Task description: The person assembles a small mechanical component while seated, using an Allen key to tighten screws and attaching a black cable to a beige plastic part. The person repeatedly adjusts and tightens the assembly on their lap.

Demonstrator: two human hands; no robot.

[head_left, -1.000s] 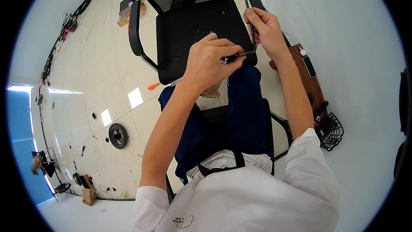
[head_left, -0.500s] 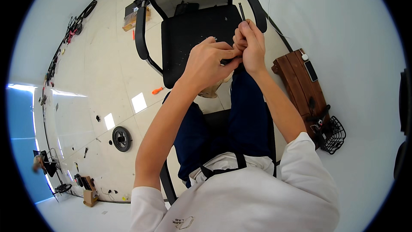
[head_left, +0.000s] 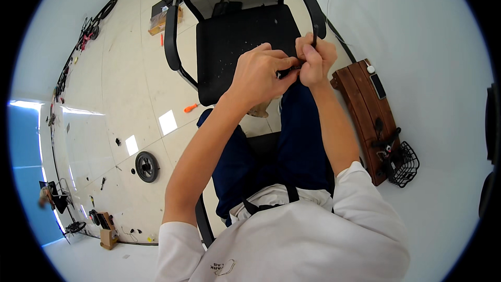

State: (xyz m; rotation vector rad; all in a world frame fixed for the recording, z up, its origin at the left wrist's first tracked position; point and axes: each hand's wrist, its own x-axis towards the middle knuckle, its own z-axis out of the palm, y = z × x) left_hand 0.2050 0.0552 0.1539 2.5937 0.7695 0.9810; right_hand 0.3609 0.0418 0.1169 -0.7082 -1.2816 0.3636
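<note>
Both hands meet above the front right part of a black chair seat, close to my knees. My left hand pinches a small dark part between thumb and fingers; its shape is mostly covered. Beside it, my right hand is closed around a slim dark rod-shaped tool, whose end sticks up out of the fist. The right fingertips touch or nearly touch the small part; the exact contact is hidden. Pale crumbs lie scattered on the seat to the left of my hands.
An orange-handled screwdriver lies on the floor left of the seat, with a spoked wheel nearer. To the right stands a brown wooden bench bearing a phone, next to a black wire basket. Bicycle parts line the left wall.
Both hands have shifted slightly right. My right wrist has turned, and the rod-shaped tool now shows shorter and more upright, having leaned left before.
</note>
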